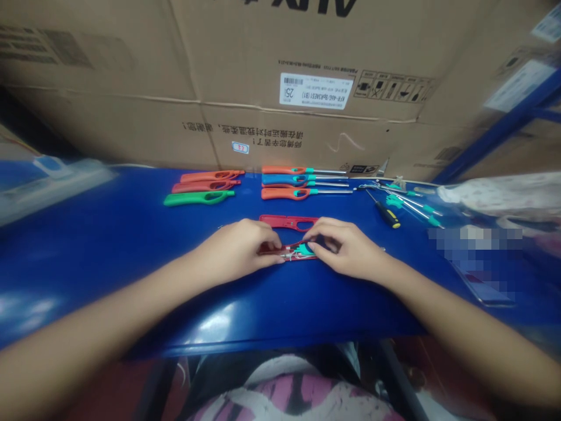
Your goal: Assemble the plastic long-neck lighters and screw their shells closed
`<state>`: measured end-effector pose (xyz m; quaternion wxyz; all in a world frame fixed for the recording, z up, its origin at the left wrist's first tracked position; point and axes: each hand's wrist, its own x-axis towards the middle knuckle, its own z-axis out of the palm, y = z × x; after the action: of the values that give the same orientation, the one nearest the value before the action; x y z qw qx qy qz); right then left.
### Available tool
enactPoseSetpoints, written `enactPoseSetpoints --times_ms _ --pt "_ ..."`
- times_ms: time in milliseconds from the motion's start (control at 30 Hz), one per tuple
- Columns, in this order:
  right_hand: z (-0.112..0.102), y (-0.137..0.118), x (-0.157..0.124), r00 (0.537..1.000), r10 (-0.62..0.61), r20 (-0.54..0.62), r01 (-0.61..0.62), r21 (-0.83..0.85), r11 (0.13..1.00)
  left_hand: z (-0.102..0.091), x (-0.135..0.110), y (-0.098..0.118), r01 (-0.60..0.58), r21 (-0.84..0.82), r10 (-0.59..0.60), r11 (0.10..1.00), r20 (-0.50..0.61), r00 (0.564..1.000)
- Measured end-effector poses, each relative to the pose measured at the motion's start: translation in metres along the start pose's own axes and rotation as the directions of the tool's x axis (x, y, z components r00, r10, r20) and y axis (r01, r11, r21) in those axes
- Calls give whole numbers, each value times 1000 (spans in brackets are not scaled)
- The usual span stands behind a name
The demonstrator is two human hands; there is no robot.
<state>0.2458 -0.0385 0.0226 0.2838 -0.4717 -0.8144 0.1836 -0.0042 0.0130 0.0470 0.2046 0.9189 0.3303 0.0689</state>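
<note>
Casing (302, 258), red and open, is between the hands above the blue surface (219, 327). Left hand (252, 248) pinches 1 end; right hand (344, 248) grips the other, beside a teal insert (303, 250). Seating the insert seems in hand, calling for steady fingertip pressure. Right fingers hide that end; wire routing blurs.

Glossy blue tabletop (127, 234) | cardboard (245, 64) behind | blue bar (499, 127), right | reddish floor (123, 392) below
</note>
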Motion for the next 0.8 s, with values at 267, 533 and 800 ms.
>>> enactPoseSetpoints --times_ms 267,533,800 --pt "-6 -2 -3 920 -296 259 354 -220 909 6 5 -11 -42 -152 39 987 -23 999" --pt "-7 -1 -4 886 -283 368 392 -267 880 5 3 -8 22 -165 -23 986 -5 1000" --pt "-7 -3 -8 875 -234 425 367 -264 892 5 3 -9 0 -158 -3 987 -19 1000"
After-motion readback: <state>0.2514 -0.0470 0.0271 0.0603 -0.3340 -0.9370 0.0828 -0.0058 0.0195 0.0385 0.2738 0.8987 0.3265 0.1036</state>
